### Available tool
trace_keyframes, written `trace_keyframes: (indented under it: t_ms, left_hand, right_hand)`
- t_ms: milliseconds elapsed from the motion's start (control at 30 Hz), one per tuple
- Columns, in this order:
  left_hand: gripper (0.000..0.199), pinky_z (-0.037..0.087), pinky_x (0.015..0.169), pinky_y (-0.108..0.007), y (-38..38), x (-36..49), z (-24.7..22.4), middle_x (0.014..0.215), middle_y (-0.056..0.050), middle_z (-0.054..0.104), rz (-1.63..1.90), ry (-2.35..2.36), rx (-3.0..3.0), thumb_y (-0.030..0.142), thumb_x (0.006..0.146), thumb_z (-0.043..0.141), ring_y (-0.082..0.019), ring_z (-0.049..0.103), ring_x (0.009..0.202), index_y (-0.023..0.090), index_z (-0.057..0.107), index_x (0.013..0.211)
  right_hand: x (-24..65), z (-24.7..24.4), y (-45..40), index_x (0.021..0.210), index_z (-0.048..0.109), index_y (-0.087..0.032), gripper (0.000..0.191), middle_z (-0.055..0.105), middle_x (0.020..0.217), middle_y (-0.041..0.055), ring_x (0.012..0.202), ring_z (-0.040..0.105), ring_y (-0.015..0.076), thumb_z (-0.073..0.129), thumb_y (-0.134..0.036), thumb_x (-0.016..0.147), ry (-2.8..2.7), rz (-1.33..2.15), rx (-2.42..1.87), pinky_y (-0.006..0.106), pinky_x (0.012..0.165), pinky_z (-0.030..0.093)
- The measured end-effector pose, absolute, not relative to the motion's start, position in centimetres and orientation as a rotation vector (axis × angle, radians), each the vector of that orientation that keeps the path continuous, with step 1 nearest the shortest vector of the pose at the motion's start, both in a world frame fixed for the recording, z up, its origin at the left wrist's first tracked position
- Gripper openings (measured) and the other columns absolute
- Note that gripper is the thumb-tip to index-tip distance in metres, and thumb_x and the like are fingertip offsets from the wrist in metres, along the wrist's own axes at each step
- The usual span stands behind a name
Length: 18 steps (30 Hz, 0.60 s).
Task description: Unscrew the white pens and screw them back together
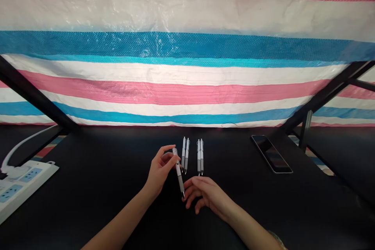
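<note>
Between the thumb and fingers of my left hand (pixel 161 168) is a white and grey click pen (pixel 179 176), gripped near its clear top end. It tilts with its metal tip down and to the right. My right hand (pixel 206 195) is beside that tip, its fingers curled but apart, and whether a fingertip touches the pen I cannot tell. Beyond my hands, two like pens (pixel 185 155) lie side by side on the black table. A second pair of pens (pixel 200 157) lies a little to the right, tips toward me.
A black phone (pixel 272 154) lies on the table to the right. At the left edge stands a white power strip (pixel 26 187) with a plug and cable. Dark metal bars (pixel 316 97) slope at both sides, and a striped plastic sheet (pixel 187 93) hangs behind the table.
</note>
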<state>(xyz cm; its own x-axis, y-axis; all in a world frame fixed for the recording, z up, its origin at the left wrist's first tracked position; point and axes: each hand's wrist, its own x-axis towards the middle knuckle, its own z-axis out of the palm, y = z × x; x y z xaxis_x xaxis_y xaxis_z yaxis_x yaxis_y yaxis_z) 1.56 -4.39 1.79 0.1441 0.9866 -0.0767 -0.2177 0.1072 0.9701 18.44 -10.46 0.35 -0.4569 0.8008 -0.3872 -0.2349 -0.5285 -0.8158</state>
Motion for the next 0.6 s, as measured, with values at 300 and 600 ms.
trace_keyframes:
  t_ms: [300, 600]
  left_hand:
    - [0.047, 0.049, 0.053, -0.026, 0.1, 1.8, 3.2, 0.068, 0.000, 0.066, 1.029, 1.090, 1.397, 0.030, 0.066, 0.069, -0.016, 0.061, 0.055, 0.022, 0.061, 0.112]
    - [0.048, 0.050, 0.056, -0.025, 1.2, 2.0, 0.3, 0.100, -0.005, 0.061, 1.161, 1.258, 1.646, 0.019, 0.062, 0.068, -0.013, 0.060, 0.057, 0.025, 0.065, 0.109]
  right_hand:
    - [18.5, -0.3, -10.4, 0.065, 0.053, -0.013, 0.044, 0.061, 0.064, 0.0060, 0.054, 0.057, 0.0122, 0.052, -0.054, 0.079, -1.053, 1.988, -1.058, 0.017, 0.038, 0.035]
    - [19.2, 1.5, -10.4, 0.064, 0.049, -0.018, 0.028, 0.056, 0.063, 0.0014, 0.055, 0.050, 0.0115, 0.048, -0.037, 0.085, -1.575, 1.262, -1.323, 0.023, 0.048, 0.037]
